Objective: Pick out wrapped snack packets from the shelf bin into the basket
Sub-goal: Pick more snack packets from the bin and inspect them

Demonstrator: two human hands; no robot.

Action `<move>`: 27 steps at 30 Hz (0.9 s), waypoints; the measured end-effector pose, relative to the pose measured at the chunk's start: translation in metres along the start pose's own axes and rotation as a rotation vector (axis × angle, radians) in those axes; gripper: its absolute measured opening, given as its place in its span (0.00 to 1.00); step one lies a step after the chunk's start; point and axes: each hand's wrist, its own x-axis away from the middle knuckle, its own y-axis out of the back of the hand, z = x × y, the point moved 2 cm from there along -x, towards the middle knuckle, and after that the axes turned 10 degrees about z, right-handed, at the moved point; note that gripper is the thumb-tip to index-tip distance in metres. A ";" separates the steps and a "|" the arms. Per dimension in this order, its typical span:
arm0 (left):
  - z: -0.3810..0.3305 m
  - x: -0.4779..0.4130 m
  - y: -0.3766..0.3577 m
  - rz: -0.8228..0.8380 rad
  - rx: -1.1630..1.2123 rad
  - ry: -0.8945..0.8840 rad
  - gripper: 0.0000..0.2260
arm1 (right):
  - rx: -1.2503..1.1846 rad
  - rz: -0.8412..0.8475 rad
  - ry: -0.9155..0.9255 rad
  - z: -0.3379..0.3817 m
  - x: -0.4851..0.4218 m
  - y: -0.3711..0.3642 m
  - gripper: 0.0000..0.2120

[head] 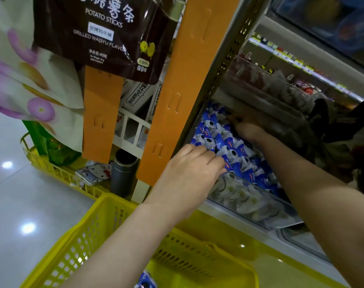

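A clear shelf bin (258, 210) holds several blue-and-white wrapped snack packets (235, 148). My left hand (192, 173) lies on the packets at the bin's near left corner, its fingers curled over them; a grip cannot be made out. My right hand (244, 126) reaches deeper into the bin, fingers down among the packets at the back, fingertips hidden. A yellow basket (106, 221) stands below the bin, and one blue-and-white packet (145, 280) lies in it at the bottom edge.
An orange shelf upright (183, 84) stands left of the bin. Brown potato-stick bags (106, 36) hang above left. A second yellow basket (58, 173) with goods sits on the tiled floor at the left. Other clear bins line the shelf at right.
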 end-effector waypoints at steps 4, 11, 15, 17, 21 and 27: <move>0.000 0.000 0.000 -0.002 -0.001 0.007 0.16 | -0.030 -0.081 0.031 -0.006 0.001 0.010 0.12; 0.001 0.000 -0.001 0.003 0.005 0.008 0.15 | 0.049 -0.116 -0.073 -0.028 -0.001 0.025 0.14; 0.000 0.000 -0.001 -0.007 0.020 0.005 0.15 | 0.015 -0.055 -0.133 -0.027 -0.007 0.015 0.17; 0.001 0.000 -0.001 -0.008 0.026 0.002 0.14 | 0.031 -0.052 -0.142 -0.023 -0.011 0.015 0.15; 0.002 0.001 -0.002 0.007 0.040 -0.007 0.14 | 0.017 -0.178 -0.109 -0.015 -0.010 0.017 0.12; 0.000 0.002 0.001 0.085 0.067 0.002 0.14 | -0.158 -0.503 0.069 0.013 0.033 0.027 0.11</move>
